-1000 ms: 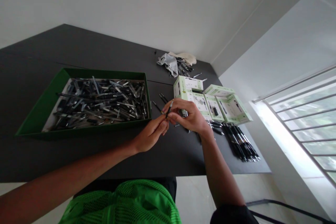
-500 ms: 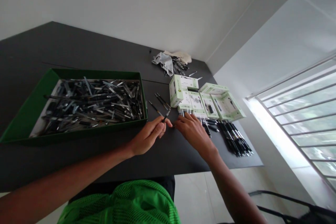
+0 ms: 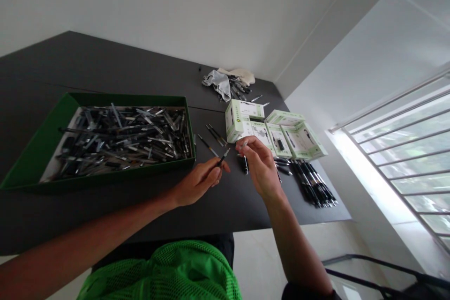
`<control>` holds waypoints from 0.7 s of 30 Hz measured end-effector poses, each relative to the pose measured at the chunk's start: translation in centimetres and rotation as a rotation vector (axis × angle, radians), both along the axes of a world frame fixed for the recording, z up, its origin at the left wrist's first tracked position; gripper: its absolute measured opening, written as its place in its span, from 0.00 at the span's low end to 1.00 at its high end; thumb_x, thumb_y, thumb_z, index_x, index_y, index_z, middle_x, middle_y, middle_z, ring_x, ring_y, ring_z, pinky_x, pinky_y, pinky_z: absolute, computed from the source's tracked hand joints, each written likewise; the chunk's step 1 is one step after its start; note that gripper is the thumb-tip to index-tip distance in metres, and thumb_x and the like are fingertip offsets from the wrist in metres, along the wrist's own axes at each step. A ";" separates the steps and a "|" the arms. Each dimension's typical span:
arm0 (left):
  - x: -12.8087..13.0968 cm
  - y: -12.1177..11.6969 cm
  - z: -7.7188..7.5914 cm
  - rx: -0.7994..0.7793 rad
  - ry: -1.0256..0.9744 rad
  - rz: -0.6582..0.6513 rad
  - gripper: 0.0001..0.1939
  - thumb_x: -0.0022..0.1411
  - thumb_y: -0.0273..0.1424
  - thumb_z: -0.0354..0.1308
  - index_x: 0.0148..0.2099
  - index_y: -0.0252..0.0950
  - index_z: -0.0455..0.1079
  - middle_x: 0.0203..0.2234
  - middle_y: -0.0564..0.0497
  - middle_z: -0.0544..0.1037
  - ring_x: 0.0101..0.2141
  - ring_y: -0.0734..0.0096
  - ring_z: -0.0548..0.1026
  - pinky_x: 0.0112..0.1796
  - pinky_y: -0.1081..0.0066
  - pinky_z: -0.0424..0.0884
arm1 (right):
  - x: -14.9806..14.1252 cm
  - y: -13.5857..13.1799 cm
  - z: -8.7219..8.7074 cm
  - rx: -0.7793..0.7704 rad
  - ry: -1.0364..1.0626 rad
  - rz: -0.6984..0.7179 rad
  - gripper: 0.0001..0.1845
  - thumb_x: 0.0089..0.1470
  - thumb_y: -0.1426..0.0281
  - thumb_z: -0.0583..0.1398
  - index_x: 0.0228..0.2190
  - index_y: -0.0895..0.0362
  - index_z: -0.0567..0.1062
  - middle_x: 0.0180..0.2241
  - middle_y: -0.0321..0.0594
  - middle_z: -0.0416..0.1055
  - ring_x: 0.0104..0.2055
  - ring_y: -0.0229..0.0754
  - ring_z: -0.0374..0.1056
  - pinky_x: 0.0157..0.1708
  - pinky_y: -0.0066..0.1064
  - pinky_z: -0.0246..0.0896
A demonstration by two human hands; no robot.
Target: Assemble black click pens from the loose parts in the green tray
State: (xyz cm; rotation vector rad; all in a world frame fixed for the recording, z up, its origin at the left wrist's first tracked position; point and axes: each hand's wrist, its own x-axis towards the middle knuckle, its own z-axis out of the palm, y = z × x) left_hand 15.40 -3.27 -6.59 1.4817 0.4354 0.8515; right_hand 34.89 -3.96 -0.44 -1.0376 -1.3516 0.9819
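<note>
My left hand point(image 3: 201, 180) is closed around a black pen point(image 3: 224, 157), whose pale tip end points up and right out of the fingers. To its right, my right hand point(image 3: 258, 161) is raised off the table, thumb and fingertips pinching a small silvery pen part point(image 3: 243, 144). The two hands are apart. Just beyond my left fingers lie several thin dark refills point(image 3: 214, 135) on the table. Under and beside my right hand are loose silver-tipped pen pieces point(image 3: 245, 165), partly hidden by it.
On the left stands a green box point(image 3: 133, 97) heaped with pen parts. Pale green pen cartons point(image 3: 244, 124) are grouped on the right, with a row of black pens point(image 3: 312, 183) before them. Farther back lie a grey cloth point(image 3: 218, 84) and more pens. A dark table point(image 3: 116, 61) carries everything.
My right hand moved from the pen in my left hand down to the pieces by the cartons, then rose with a small silvery part. My left hand keeps its pen nearly in place.
</note>
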 end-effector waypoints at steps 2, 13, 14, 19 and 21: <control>-0.1 0.1 0.0 0.010 0.007 -0.006 0.22 0.79 0.48 0.45 0.52 0.35 0.68 0.27 0.58 0.60 0.27 0.73 0.60 0.31 0.70 0.58 | -0.7 0.1 0.1 -0.022 0.071 0.027 0.07 0.63 0.61 0.65 0.36 0.51 0.76 0.38 0.36 0.73 0.43 0.41 0.68 0.46 0.32 0.63; -0.4 0.1 0.0 0.081 0.091 -0.020 0.26 0.78 0.52 0.43 0.51 0.35 0.68 0.25 0.58 0.62 0.26 0.72 0.62 0.30 0.71 0.57 | -1.5 0.2 0.3 0.021 0.071 0.103 0.05 0.63 0.62 0.66 0.36 0.49 0.77 0.40 0.37 0.72 0.48 0.43 0.67 0.54 0.35 0.61; -0.4 0.1 0.1 0.085 0.089 -0.019 0.25 0.78 0.52 0.43 0.51 0.35 0.68 0.25 0.58 0.62 0.26 0.72 0.62 0.30 0.71 0.57 | -1.5 0.2 0.2 0.032 0.053 0.101 0.06 0.63 0.61 0.65 0.36 0.49 0.77 0.40 0.37 0.72 0.48 0.43 0.67 0.54 0.36 0.61; -0.4 0.2 0.2 0.103 0.088 -0.008 0.25 0.78 0.52 0.43 0.50 0.35 0.68 0.26 0.58 0.61 0.26 0.72 0.61 0.30 0.71 0.57 | -1.3 0.2 -0.3 0.035 -0.028 0.106 0.08 0.63 0.59 0.65 0.36 0.49 0.77 0.41 0.39 0.72 0.49 0.46 0.69 0.55 0.39 0.63; -0.4 0.2 0.3 0.102 0.088 -0.004 0.25 0.78 0.52 0.43 0.50 0.35 0.68 0.26 0.58 0.61 0.26 0.72 0.61 0.30 0.71 0.57 | -1.2 0.1 -0.6 0.035 -0.075 0.105 0.08 0.64 0.59 0.65 0.37 0.49 0.77 0.42 0.40 0.73 0.49 0.46 0.69 0.53 0.39 0.65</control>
